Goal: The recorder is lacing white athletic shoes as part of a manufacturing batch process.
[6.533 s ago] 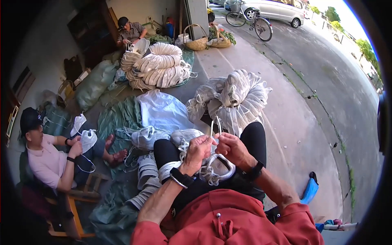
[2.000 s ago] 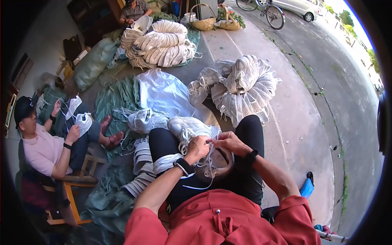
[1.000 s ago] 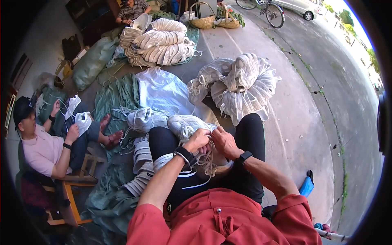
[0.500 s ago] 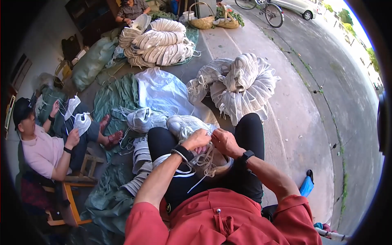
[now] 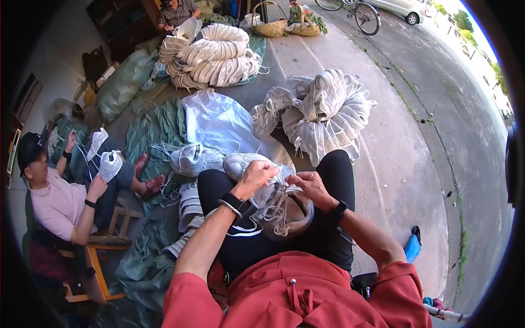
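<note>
A white sneaker point(image 5: 289, 220) rests between my thighs, its opening toward me and its pale laces loose over the collar. More white shoe upper lies just beyond it, a rounded toe point(image 5: 236, 163) showing; whether it is a second shoe I cannot tell. My left hand point(image 5: 257, 177) is closed over the lacing, fingertips pinching a lace. Close by on the right, my right hand point(image 5: 309, 187) also pinches a shoelace point(image 5: 290, 186) between thumb and finger. A gap separates the two hands. A loose white lace point(image 5: 243, 232) trails across my left thigh.
A ring of bundled white shoes point(image 5: 328, 120) stands ahead on the right. Beyond it, a larger shoe pile point(image 5: 213, 57) lies near another person. At left, a seated co-worker point(image 5: 60, 191) holds white shoe pieces point(image 5: 109, 164). Green sheeting point(image 5: 156, 128) and a wooden stool point(image 5: 98, 273) are nearby.
My hands have drawn apart over the lacing. The left moved up and left, the right slightly right, showing more of the shoe's opening. The co-worker's raised hand shifted slightly.
</note>
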A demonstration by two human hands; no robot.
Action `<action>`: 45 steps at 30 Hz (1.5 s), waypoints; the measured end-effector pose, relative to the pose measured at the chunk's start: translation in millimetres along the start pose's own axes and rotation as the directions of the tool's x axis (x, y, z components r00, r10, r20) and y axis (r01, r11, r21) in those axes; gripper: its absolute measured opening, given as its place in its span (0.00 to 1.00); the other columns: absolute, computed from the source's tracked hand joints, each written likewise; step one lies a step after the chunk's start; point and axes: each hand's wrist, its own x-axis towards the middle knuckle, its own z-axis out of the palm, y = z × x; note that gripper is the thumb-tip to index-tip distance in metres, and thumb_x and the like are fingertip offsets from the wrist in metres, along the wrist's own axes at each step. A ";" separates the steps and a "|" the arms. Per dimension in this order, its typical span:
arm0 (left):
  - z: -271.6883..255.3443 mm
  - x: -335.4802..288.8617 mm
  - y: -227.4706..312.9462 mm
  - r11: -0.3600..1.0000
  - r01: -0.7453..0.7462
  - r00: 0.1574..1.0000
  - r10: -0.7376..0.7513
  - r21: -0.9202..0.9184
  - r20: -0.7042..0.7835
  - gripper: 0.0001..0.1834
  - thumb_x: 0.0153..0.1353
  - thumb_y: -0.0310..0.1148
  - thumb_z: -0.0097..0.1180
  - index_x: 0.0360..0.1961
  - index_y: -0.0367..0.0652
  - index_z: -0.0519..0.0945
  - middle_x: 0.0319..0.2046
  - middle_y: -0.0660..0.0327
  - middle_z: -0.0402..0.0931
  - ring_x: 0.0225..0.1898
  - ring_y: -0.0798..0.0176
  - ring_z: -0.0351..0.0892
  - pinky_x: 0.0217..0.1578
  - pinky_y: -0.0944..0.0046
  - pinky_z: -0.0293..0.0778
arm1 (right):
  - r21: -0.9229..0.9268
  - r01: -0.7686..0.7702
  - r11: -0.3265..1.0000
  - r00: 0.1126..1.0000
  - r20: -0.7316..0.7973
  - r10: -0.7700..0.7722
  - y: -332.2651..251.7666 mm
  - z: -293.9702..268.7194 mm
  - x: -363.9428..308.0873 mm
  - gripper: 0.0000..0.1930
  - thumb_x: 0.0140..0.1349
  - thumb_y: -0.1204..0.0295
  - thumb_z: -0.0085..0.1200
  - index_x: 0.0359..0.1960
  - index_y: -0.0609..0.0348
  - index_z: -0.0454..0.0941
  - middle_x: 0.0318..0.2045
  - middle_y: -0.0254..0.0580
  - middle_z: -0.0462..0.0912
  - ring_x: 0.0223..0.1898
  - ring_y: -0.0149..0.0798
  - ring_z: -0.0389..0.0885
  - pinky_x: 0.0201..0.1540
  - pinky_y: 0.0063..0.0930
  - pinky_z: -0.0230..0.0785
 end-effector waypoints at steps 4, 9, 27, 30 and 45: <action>3.6 0.8 3.5 0.782 0.204 0.979 -0.163 -0.589 0.124 0.10 0.62 0.34 0.44 0.29 0.39 0.73 0.29 0.56 0.77 0.33 0.62 0.78 0.27 0.67 0.74 | 0.560 -0.106 0.822 0.994 0.048 0.095 -7.8 5.0 -7.5 0.18 0.66 0.63 0.40 0.29 0.66 0.75 0.32 0.41 0.79 0.36 0.30 0.75 0.45 0.23 0.65; -2.9 24.2 -19.2 0.645 0.297 0.955 -0.220 -0.705 0.201 0.10 0.62 0.31 0.40 0.30 0.37 0.71 0.27 0.53 0.75 0.30 0.55 0.78 0.28 0.63 0.76 | 0.436 -0.078 0.897 0.995 0.089 0.043 -14.8 12.0 -17.5 0.22 0.66 0.60 0.39 0.18 0.63 0.72 0.23 0.37 0.77 0.33 0.30 0.74 0.44 0.23 0.63; 31.1 103.2 -11.4 0.778 0.373 0.812 -0.538 -0.506 -0.229 0.07 0.49 0.24 0.40 0.16 0.40 0.64 0.10 0.62 0.58 0.09 0.68 0.54 0.10 0.66 0.54 | -0.582 0.439 0.684 0.898 0.285 -0.334 15.3 66.0 -66.2 0.09 0.50 0.71 0.50 0.16 0.57 0.66 0.16 0.44 0.70 0.28 0.46 0.72 0.28 0.39 0.66; 34.1 108.5 -15.0 0.800 0.325 0.789 -0.523 -0.505 -0.321 0.07 0.49 0.22 0.38 0.16 0.40 0.64 0.09 0.62 0.56 0.08 0.67 0.54 0.10 0.64 0.52 | -0.570 0.425 0.703 0.901 0.195 -0.387 15.5 68.4 -70.3 0.10 0.50 0.71 0.50 0.15 0.57 0.65 0.16 0.44 0.70 0.27 0.46 0.72 0.28 0.39 0.66; -19.6 45.3 -1.8 0.842 0.299 0.942 -0.336 -0.450 -0.004 0.12 0.56 0.37 0.52 0.33 0.37 0.73 0.27 0.55 0.75 0.24 0.59 0.76 0.22 0.66 0.72 | -0.278 0.158 0.947 0.986 -0.004 -0.166 -9.2 39.2 -70.0 0.14 0.59 0.67 0.48 0.20 0.64 0.69 0.19 0.53 0.71 0.25 0.51 0.72 0.27 0.39 0.63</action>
